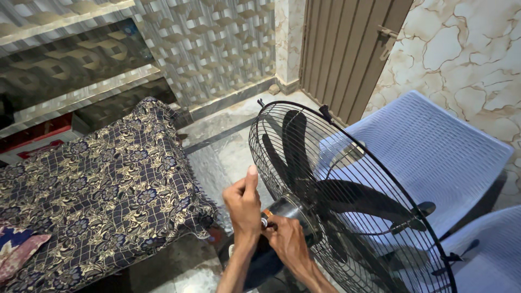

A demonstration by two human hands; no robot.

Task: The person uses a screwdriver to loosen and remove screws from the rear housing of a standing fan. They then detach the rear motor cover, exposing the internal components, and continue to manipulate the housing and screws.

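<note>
We hold the black round wire-caged fan (347, 201) at its silver motor housing (290, 211), rotor axis running from our grip toward the pale plastic chair (434, 152) beyond. Our left hand (244, 203) curls on the housing's near side, thumb raised; our right hand (287, 241) pinches a small knob beneath. The knob is mostly hidden; the cage's lower edge is cut off.

I'm in a room of a home, by the look of it: a bed (103, 184) draped in a dark floral cover sits to my left, and pale plastic chairs (434, 157) stand against a marble-patterned wall (467, 49). The floor (217, 146) is polished stone tile, a ribbed brown door (347, 49) fills the corner, and wavy decorative panels (217, 43) line the far wall.
</note>
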